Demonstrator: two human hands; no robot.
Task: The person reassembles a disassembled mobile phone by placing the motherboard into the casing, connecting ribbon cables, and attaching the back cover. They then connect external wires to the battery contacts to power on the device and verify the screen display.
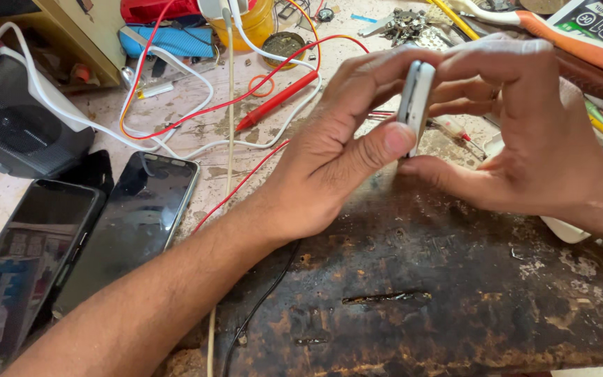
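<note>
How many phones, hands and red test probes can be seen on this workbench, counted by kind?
Phones lying flat with dark screens: 2, one at the left edge and one beside it
Phone held edge-on, white: 1
Hands: 2, left hand and right hand, both gripping the white phone
Red test probe: 1
Total: 6

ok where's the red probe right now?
In the head view the red probe lies on the workbench, upper centre, just left of the left hand, among the red and white wires.
</note>
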